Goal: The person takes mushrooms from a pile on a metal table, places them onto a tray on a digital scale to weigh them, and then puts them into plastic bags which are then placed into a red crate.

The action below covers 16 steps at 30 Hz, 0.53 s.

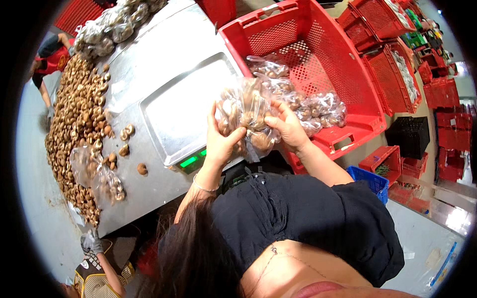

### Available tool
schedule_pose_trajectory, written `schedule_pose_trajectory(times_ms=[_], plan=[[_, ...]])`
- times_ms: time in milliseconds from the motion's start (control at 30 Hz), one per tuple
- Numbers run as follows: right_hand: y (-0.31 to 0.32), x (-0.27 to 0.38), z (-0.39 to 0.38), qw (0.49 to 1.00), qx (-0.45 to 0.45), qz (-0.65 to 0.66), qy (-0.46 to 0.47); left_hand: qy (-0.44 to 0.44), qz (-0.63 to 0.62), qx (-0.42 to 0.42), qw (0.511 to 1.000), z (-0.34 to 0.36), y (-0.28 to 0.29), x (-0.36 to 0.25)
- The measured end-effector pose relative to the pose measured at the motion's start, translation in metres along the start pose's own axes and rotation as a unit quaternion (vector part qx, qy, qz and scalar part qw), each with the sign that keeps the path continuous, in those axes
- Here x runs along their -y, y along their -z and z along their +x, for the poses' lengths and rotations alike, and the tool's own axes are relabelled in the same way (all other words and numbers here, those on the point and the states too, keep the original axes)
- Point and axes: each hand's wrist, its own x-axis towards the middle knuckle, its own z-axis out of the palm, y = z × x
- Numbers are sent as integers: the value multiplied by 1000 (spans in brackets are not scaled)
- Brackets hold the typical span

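Between my two hands is a clear plastic bag of mushrooms, held up in front of me over the gap between the scale and the red crate. My left hand grips its left side, thumb pressed on the front. On the other side my right hand closes on the bag with thumb and fingers. Just left stands a weighing scale with a shiny flat plate and a green lit display. At the right, a red crate has several bagged mushrooms inside it.
Loose brown mushrooms are heaped along the left of the metal table, with part-filled bags beside them. More bags lie at the far end. Two co-workers' gloved hands and arms reach in at left. Stacked red crates stand at right.
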Motion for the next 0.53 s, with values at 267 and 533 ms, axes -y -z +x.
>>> schedule_pose_trajectory(times_ms=[267, 533], plan=[[19, 4, -5, 998, 16, 61, 12, -10, -95, 12, 995, -1, -14, 14], [-20, 3, 0, 998, 58, 6, 28, -102, -95, -8, 990, -10, 18, 8]])
